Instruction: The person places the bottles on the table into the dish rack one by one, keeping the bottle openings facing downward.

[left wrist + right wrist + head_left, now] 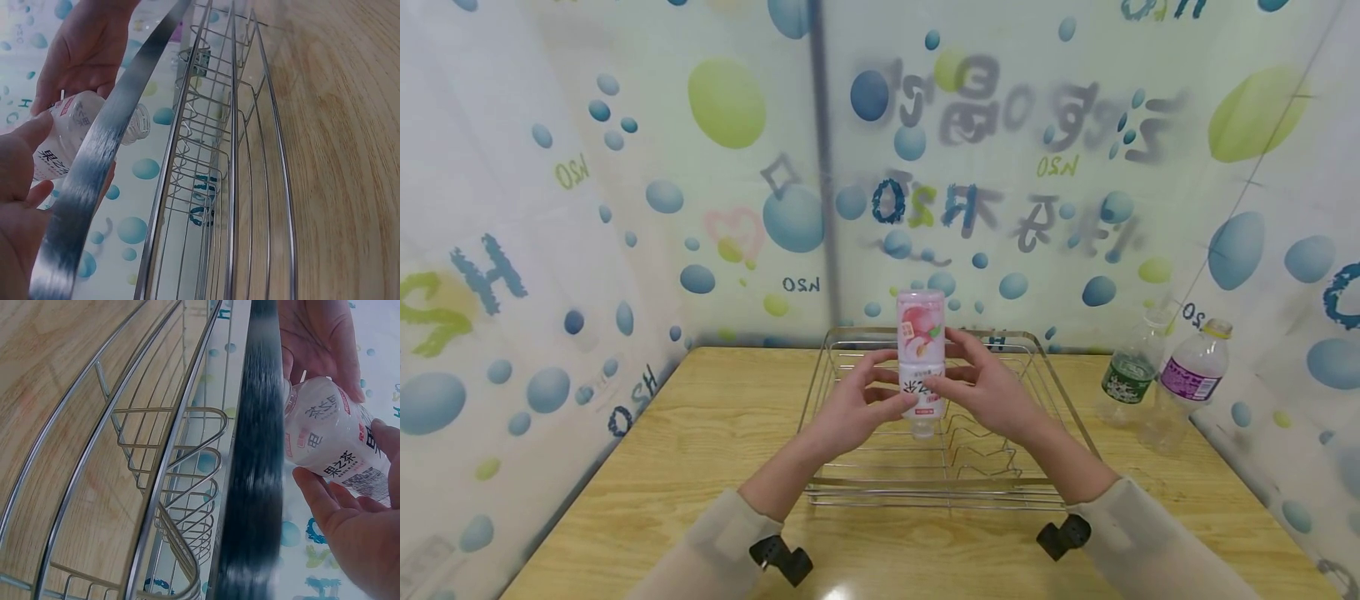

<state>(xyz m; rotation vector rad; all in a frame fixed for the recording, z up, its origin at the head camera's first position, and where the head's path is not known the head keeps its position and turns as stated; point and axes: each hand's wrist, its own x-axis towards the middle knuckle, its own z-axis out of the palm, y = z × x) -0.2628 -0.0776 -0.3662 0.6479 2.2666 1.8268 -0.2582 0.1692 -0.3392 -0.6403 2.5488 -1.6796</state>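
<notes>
1. Open to passage over the surface (722,417), left of the wire rack (895,482).
2. Blocked at the front by a flat metal rim (253,456); open above, between the forearms (775,482).
3. Interrupted inside the rack, right of centre, by wavy wire dividers (147,410).
4. Occupied above the rack by an inverted bottle (921,337), held between left grip (861,400) and right grip (988,387).
5. Narrowed at right by the green-labelled bottle (1127,380) and the purple-labelled bottle (1191,375).
6. Closed at rear and sides by the printed curtain (737,250).
</notes>
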